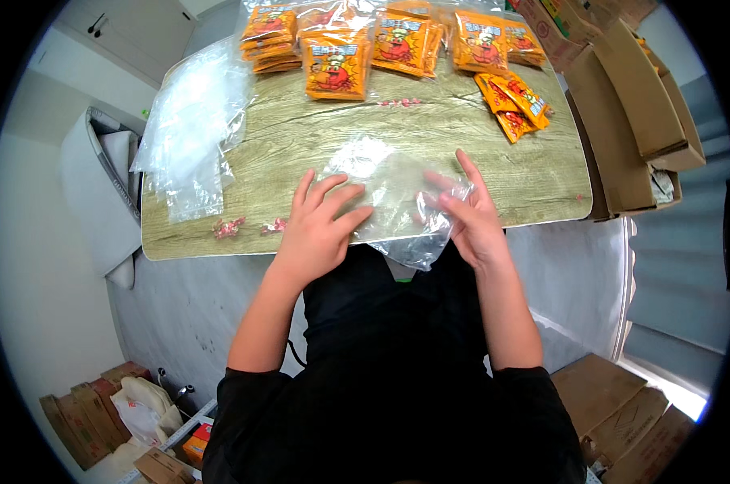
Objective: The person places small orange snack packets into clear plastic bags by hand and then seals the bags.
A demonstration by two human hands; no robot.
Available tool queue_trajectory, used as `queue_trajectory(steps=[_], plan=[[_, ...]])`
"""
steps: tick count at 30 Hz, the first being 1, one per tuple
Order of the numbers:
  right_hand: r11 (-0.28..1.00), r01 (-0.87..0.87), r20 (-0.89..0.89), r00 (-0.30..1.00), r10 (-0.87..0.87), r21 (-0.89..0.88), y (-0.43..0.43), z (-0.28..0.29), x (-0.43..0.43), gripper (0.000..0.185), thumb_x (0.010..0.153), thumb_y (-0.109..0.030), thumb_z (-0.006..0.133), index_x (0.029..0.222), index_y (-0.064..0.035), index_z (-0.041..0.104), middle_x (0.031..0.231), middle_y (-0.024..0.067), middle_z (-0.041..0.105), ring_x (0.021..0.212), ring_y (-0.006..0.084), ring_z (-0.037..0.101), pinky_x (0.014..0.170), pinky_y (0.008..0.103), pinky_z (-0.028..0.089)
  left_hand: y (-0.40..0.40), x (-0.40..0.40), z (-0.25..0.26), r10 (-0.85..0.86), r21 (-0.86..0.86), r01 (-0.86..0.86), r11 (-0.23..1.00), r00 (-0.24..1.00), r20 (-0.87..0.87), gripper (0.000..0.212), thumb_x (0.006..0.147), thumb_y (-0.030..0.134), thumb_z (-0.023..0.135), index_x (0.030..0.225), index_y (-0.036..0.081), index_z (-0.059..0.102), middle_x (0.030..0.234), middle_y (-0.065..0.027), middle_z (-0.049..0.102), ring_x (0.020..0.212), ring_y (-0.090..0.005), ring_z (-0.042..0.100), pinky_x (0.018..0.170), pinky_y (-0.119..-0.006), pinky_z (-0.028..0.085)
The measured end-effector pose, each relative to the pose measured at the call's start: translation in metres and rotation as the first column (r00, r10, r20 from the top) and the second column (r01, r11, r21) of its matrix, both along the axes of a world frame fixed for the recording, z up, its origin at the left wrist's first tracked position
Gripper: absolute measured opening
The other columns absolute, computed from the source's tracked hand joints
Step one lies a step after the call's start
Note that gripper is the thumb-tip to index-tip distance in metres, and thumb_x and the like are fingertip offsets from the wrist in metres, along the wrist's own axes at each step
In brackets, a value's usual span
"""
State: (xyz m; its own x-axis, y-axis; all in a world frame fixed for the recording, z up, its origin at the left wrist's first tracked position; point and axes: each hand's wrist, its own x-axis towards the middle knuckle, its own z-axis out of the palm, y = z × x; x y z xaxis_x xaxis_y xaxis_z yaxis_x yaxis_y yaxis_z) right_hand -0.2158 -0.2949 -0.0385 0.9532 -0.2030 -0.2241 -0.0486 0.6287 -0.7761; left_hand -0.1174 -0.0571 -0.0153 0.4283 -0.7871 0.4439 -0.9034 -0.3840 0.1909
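Note:
A clear plastic bag [395, 193] lies across the near edge of the wood-patterned table, its lower corner hanging over the edge. My left hand [319, 227] rests at the bag's left side with fingers spread. At the right side, my right hand [470, 215] has the thumb and some fingers around the bag's edge, with one finger extended; whether it pinches the film cannot be told. Several loose orange snack packets [513, 106] lie at the right. Along the far side are clear bags filled with orange packets [337, 66]. A pile of flat clear bags [189, 127] lies at the left.
An open cardboard box [619, 121] stands against the table's right side, with more cartons [549, 36] behind it. A grey folded item [99, 193] is beside the left edge. Cardboard boxes [619, 411] stand low at the right, others [86, 417] low at the left.

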Motion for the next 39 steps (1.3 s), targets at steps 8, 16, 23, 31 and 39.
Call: queue_trajectory(steps=[8,16,23,31,39], plan=[[0.991,0.053,0.067,0.997,-0.045,-0.123,-0.005,0.0,-0.02,0.057,0.078,0.012,0.055,0.133,-0.0009,0.052,0.112,0.0093,0.059,0.107,0.0219,0.063,0.105,0.0477,0.05,-0.001,0.024,-0.033,-0.031,-0.352,-0.44,0.826,0.589,-0.808,0.043,0.086,-0.001,0.062,0.128,0.005,0.06,0.129,-0.0161,0.061,0.121,-0.0247,0.056,0.101,-0.036,0.046],[0.994,-0.05,0.522,0.853,-0.005,0.093,-0.029,0.008,-0.028,0.028,0.082,0.01,0.063,0.106,-0.0049,0.057,0.095,0.0056,0.056,0.085,0.0195,0.064,0.102,0.0776,0.036,-0.031,0.019,-0.015,-0.17,-0.185,-0.272,0.944,0.077,-0.982,0.053,0.093,0.01,0.066,0.143,0.0,0.048,0.117,-0.0107,0.067,0.097,-0.0133,0.061,0.081,-0.027,0.048],[0.958,0.239,0.224,0.936,-0.271,0.159,-0.061,0.005,-0.031,0.045,0.082,0.013,0.057,0.123,-0.004,0.053,0.099,0.0057,0.058,0.087,0.0223,0.063,0.104,0.0683,0.042,-0.038,0.008,-0.008,-0.34,-0.253,-0.354,0.9,-0.208,-0.917,0.018,0.09,0.008,0.071,0.105,-0.001,0.072,0.094,-0.0065,0.069,0.085,-0.013,0.062,0.079,-0.026,0.049],[0.231,0.504,0.46,0.861,-0.218,-0.832,-0.014,0.056,-0.04,0.042,0.077,-0.001,0.071,0.118,-0.0029,0.061,0.101,0.0094,0.063,0.096,0.0247,0.063,0.089,0.0366,0.05,-0.055,-0.02,0.042,-0.074,-0.282,-0.36,0.89,0.494,-0.866,0.014,0.076,0.001,0.079,0.089,0.005,0.078,0.076,-0.0004,0.063,0.074,-0.0115,0.055,0.067,-0.028,0.043],[0.516,0.34,0.312,0.939,-0.143,-0.786,0.027,0.069,-0.019,0.022,0.074,-0.007,0.077,0.094,-0.0013,0.068,0.087,0.0115,0.066,0.08,0.0241,0.066,0.073,0.0323,0.052,-0.069,-0.039,0.053,-0.06,-0.414,-0.138,0.9,0.901,-0.429,0.025,0.063,0.001,0.082,0.07,0.004,0.058,0.068,-0.0063,0.052,0.065,-0.0235,0.053,0.06,-0.033,0.043]])
